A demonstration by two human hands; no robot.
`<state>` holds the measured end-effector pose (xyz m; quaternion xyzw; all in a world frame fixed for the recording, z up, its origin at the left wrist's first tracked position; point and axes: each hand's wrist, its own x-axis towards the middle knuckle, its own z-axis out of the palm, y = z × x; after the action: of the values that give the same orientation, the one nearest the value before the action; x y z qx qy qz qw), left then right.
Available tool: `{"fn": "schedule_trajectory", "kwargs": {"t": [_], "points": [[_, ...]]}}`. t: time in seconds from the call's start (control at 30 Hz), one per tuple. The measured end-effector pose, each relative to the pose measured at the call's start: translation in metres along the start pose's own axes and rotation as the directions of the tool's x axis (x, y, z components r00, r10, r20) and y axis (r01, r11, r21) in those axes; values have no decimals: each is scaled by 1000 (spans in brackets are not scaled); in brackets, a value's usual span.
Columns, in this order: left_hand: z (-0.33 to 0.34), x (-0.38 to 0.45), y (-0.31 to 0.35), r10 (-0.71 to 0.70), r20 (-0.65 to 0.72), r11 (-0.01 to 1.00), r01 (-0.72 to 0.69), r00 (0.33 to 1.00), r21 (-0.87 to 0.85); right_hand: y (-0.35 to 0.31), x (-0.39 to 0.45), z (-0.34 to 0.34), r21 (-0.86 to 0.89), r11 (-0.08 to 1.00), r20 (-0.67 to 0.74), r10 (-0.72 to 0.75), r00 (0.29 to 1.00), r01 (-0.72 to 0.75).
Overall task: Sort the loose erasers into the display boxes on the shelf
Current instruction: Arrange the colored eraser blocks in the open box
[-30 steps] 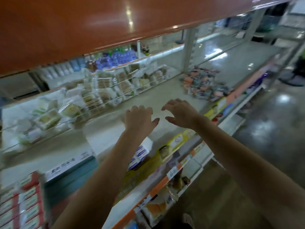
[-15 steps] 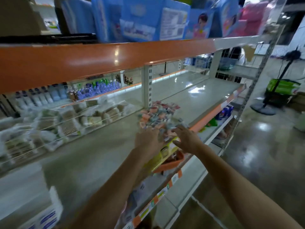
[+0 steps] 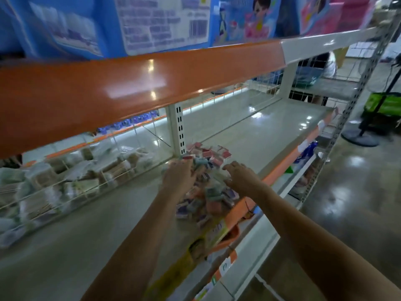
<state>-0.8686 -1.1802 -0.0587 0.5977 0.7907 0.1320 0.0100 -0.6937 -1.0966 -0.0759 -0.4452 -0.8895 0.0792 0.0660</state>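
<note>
A heap of small wrapped erasers (image 3: 206, 192) in pink, purple, orange and grey lies on the grey shelf board (image 3: 86, 246) near its front edge. My left hand (image 3: 179, 177) reaches onto the heap's left side, fingers bent down among the erasers. My right hand (image 3: 242, 178) hovers over the heap's right side with fingers spread and lowered. The picture is blurred, so I cannot tell whether either hand grips an eraser. No display box shows clearly.
An orange shelf lip (image 3: 130, 83) hangs low above the hands. Behind a wire divider at the left lie clear bags of goods (image 3: 65, 183). A slotted white upright (image 3: 178, 131) stands just behind the heap. A green fan base (image 3: 382, 109) stands on the aisle floor at right.
The view has swung right along the shelf and closed in on the eraser heap. Both hands have gone from bare shelf to the heap itself.
</note>
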Motion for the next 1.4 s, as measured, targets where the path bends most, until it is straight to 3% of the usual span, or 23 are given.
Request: {"fn": "schedule_trajectory", "kwargs": {"t": [0.13,0.27,0.63,0.73,0.9,1.07,1.13,1.27,1.4], "points": [[9,40,-22,-103,-20,991,105,994,83,9,40,7,23,999,-6,-25,1000,25],[19,58,-33,-94,-12,993,95,995,63,14,70,17,74,996,25,-49,999,47],[36,56,-19,-181,-104,970,160,978,-182,48,102,33,241,939,-74,-236,969,247],[37,47,-13,-219,-136,960,188,966,-209,55,101,25,291,887,-104,-343,933,359],[26,6,12,-307,-68,892,263,949,-367,53,81,3,552,697,-24,-536,844,458],[13,-56,32,-492,-110,723,335,863,-605,32,48,-4,744,514,9,-646,763,427],[6,-81,38,-554,-127,650,332,823,-683,20,33,-7,822,450,45,-664,747,350],[-10,-133,47,-652,-164,578,345,741,-740,-19,9,-2,860,435,97,-652,752,267],[-25,-192,45,-722,-132,470,342,679,-814,-62,-26,0,939,331,179,-713,677,100]]}}
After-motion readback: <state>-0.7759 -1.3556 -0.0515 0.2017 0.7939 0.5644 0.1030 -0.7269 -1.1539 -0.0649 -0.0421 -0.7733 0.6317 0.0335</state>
